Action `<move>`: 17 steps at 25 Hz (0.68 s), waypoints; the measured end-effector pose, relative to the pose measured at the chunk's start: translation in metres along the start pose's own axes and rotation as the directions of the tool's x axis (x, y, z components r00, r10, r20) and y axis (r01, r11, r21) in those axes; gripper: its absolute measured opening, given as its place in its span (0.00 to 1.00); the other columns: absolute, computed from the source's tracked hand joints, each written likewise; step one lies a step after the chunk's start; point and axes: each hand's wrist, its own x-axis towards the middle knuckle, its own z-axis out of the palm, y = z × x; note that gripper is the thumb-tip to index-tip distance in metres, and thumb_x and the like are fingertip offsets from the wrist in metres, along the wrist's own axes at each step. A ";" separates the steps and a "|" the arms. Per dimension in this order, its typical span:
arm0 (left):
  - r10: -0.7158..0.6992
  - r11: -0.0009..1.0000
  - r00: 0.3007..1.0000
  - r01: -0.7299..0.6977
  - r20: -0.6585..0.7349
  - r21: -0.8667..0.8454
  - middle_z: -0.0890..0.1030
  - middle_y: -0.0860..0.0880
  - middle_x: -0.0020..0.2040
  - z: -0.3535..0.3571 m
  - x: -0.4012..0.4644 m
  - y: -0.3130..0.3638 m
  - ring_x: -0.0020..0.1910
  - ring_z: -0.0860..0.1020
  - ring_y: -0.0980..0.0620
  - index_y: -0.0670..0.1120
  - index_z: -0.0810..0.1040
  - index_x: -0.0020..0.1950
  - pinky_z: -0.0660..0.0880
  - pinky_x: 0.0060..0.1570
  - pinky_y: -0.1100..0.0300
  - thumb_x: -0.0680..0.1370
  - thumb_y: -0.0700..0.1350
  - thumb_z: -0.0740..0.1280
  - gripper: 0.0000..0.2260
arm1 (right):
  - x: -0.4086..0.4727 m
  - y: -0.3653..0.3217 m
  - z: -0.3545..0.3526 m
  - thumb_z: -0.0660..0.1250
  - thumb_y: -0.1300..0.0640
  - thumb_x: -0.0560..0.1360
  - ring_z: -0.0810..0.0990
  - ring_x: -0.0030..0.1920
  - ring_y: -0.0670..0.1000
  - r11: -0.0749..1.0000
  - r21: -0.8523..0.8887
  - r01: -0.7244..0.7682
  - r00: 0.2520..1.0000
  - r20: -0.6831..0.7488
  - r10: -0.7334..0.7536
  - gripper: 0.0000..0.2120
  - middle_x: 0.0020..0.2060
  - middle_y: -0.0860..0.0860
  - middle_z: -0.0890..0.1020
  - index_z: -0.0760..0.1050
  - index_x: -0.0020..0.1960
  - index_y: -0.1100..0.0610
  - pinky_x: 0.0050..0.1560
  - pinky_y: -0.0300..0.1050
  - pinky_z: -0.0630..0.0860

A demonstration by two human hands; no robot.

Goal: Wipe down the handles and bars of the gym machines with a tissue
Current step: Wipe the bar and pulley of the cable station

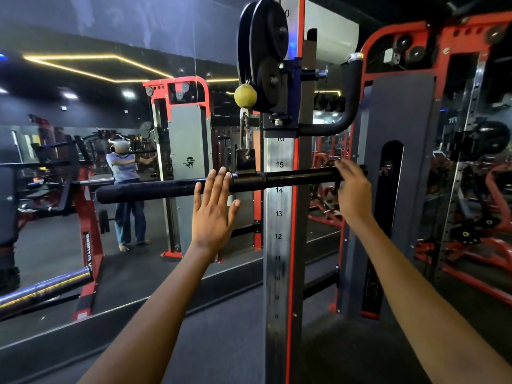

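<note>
Nearest the camera, two bare forearms reach up toward a black straight bar (194, 188) that hangs level from a cable clip under the pulley (266, 54). The left hand (214, 206) is flat and spread, fingers straight, its fingertips lying against the front of the bar just left of the centre collar; this grip is wide and holds nothing. The right hand (353, 187) sits at the bar's right end with fingers loosely curved over it; whether it truly clasps the bar I cannot tell. No tissue shows in either hand, though one could be hidden under the right palm. The step in hand looks like steadying the bar for a wipe. Next, a tissue must meet the bar and travel along it. Behind stands the numbered upright (279, 214), then a wall mirror (83, 134).
</note>
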 end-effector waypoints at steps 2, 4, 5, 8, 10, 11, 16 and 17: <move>-0.031 1.000 1.000 0.031 0.004 -0.001 0.56 0.45 0.78 -0.002 0.001 0.004 0.78 0.48 0.50 0.41 0.56 0.78 0.37 0.75 0.53 0.83 0.57 0.44 0.29 | -0.007 -0.024 0.009 0.55 0.74 0.76 0.69 0.69 0.51 0.991 0.101 -0.083 0.996 0.021 0.081 0.22 0.70 0.54 0.68 0.69 0.68 0.62 0.66 0.33 0.66; -0.049 0.999 0.999 0.049 0.006 0.011 0.56 0.44 0.78 -0.004 0.001 0.007 0.78 0.48 0.49 0.40 0.56 0.78 0.36 0.75 0.53 0.83 0.57 0.44 0.29 | -0.029 -0.057 0.021 0.50 0.67 0.79 0.66 0.71 0.49 0.973 0.099 0.211 0.972 0.086 -0.219 0.20 0.70 0.54 0.68 0.67 0.69 0.61 0.69 0.42 0.66; -0.051 0.999 0.999 0.051 0.009 0.017 0.56 0.44 0.78 -0.006 0.000 0.006 0.78 0.48 0.50 0.40 0.57 0.78 0.36 0.75 0.53 0.83 0.58 0.43 0.29 | -0.039 -0.059 0.026 0.48 0.66 0.79 0.66 0.70 0.52 0.931 0.060 0.359 0.926 0.097 -0.364 0.20 0.69 0.56 0.69 0.67 0.69 0.63 0.69 0.48 0.66; -0.034 0.999 0.999 0.034 0.018 0.018 0.57 0.44 0.78 -0.012 0.000 0.001 0.77 0.48 0.51 0.41 0.57 0.77 0.36 0.75 0.54 0.83 0.58 0.42 0.29 | -0.024 -0.021 0.022 0.48 0.69 0.78 0.65 0.71 0.53 0.956 0.028 0.293 0.956 0.010 -0.293 0.22 0.70 0.54 0.66 0.66 0.69 0.62 0.66 0.53 0.69; -0.026 1.000 1.000 0.026 0.017 0.018 0.58 0.44 0.78 -0.014 -0.001 0.001 0.77 0.48 0.51 0.41 0.58 0.77 0.36 0.75 0.54 0.83 0.58 0.42 0.30 | -0.011 -0.002 0.008 0.54 0.72 0.77 0.67 0.70 0.54 0.986 0.145 -0.077 0.996 -0.027 0.082 0.21 0.70 0.54 0.67 0.68 0.69 0.62 0.66 0.48 0.70; -0.026 0.999 1.000 0.026 0.017 0.019 0.58 0.44 0.78 -0.015 -0.002 0.003 0.77 0.48 0.51 0.40 0.58 0.77 0.36 0.75 0.55 0.83 0.58 0.42 0.30 | -0.004 0.000 0.005 0.56 0.71 0.77 0.71 0.67 0.55 0.944 0.231 -0.234 0.968 -0.034 0.248 0.20 0.68 0.57 0.71 0.69 0.68 0.63 0.65 0.40 0.69; -0.037 0.999 0.999 0.036 0.035 0.025 0.58 0.43 0.78 -0.019 -0.003 0.008 0.77 0.47 0.52 0.40 0.58 0.77 0.35 0.75 0.55 0.83 0.58 0.41 0.30 | 0.017 -0.025 0.010 0.56 0.62 0.77 0.77 0.58 0.55 0.510 0.319 -0.799 0.595 0.301 0.745 0.14 0.60 0.58 0.76 0.71 0.62 0.62 0.56 0.43 0.76; -0.034 0.999 0.999 0.033 0.038 0.027 0.58 0.43 0.78 -0.019 -0.003 0.008 0.77 0.47 0.51 0.40 0.57 0.77 0.34 0.75 0.55 0.83 0.59 0.41 0.30 | 0.013 -0.028 0.016 0.57 0.60 0.75 0.76 0.59 0.58 0.494 0.298 -0.817 0.576 0.430 0.695 0.17 0.61 0.59 0.75 0.70 0.63 0.61 0.57 0.50 0.77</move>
